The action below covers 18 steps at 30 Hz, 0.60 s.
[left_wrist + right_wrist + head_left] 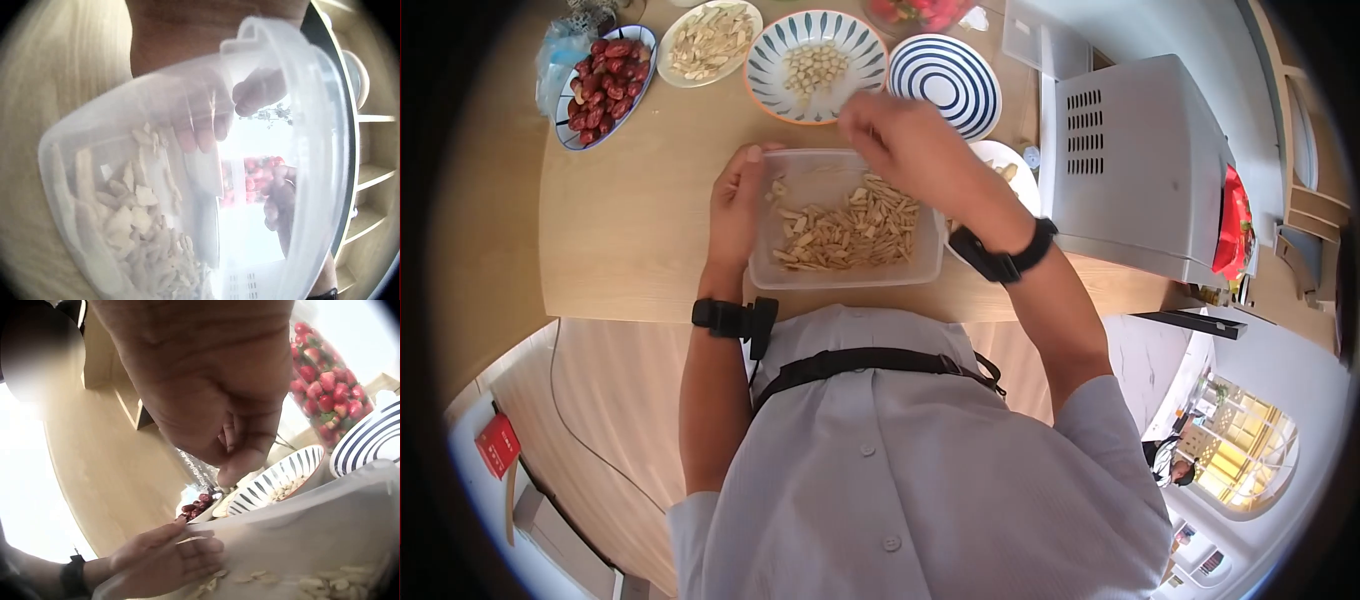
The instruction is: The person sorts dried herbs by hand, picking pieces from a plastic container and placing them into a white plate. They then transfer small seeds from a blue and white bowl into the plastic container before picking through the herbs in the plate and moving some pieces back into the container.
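Note:
A clear plastic container (847,279) rests near the table's front edge, with pale, thin dried slices (845,235) spread over its floor. My left hand (737,205) grips its left wall, thumb on the outside near the rim and fingers showing through the plastic in the left wrist view. Above the container's far right corner hovers my right hand (915,150), its fingers curled toward the thumb. Any small piece between those fingertips is hidden, so I cannot tell if it holds one. Just beyond is a patterned plate (762,82) of small round cream-coloured seeds (815,68).
Behind stand a blue-rimmed dish of red dates (608,85), a plate of pale slices (710,40), a blue-ringed plate (945,88) and a clear container of strawberries (328,387). A white plate (1025,185) sits right of the container, beside a large grey appliance (1135,165).

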{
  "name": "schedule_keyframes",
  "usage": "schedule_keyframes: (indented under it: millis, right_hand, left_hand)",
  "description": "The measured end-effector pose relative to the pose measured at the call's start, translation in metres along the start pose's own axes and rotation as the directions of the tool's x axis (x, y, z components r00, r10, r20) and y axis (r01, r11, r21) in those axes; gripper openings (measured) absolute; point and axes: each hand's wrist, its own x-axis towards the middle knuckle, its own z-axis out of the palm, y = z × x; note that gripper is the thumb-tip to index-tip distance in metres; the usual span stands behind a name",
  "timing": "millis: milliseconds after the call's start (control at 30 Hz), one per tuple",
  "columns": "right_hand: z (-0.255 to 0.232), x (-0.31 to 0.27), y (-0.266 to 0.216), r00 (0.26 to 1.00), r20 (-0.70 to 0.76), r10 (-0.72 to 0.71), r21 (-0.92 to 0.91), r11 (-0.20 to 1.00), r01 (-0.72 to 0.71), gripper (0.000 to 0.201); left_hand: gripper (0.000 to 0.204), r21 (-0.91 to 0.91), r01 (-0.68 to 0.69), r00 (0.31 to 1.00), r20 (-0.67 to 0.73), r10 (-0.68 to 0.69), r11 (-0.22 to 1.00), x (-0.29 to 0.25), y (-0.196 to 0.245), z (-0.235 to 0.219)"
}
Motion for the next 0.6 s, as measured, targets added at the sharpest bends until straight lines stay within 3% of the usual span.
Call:
schedule_keyframes:
  millis: [67,133,333,433,533,600]
  right_hand:
    - [0.004,-0.017,-0.01,0.979,0.202,-0.034,-0.084,0.995,0.052,0.021]
    - [0.017,-0.03,-0.016,0.889,0.458,0.027,-0.255,0.962,0.102,0.013]
    - [0.046,-0.044,0.002,0.87,0.478,-0.118,-0.279,0.919,0.278,0.009]
    - [0.044,-0.04,-0.002,0.795,0.601,-0.079,-0.307,0.896,0.321,0.028]
    - [0.045,-0.042,0.003,0.772,0.63,-0.082,-0.285,0.901,0.329,0.027]
    - [0.045,-0.044,0.007,0.819,0.568,-0.079,-0.3,0.907,0.296,0.017]
  left_hand:
    - [0.041,0.0,-0.004,1.0,0.007,0.004,1.0,0.001,0.001,0.002]
    - [0.04,0.015,-0.022,1.0,0.005,0.022,1.0,0.002,-0.002,0.001]
    - [0.041,0.024,-0.017,1.0,0.009,0.016,1.0,0.003,-0.003,-0.001]
    - [0.041,0.032,-0.024,1.0,0.006,0.024,0.999,0.004,-0.006,-0.002]
    - [0.041,-0.001,0.0,1.0,0.002,0.0,1.0,0.003,-0.005,-0.001]
    - [0.041,0.006,-0.015,1.0,0.01,0.015,1.0,0.004,-0.007,-0.003]
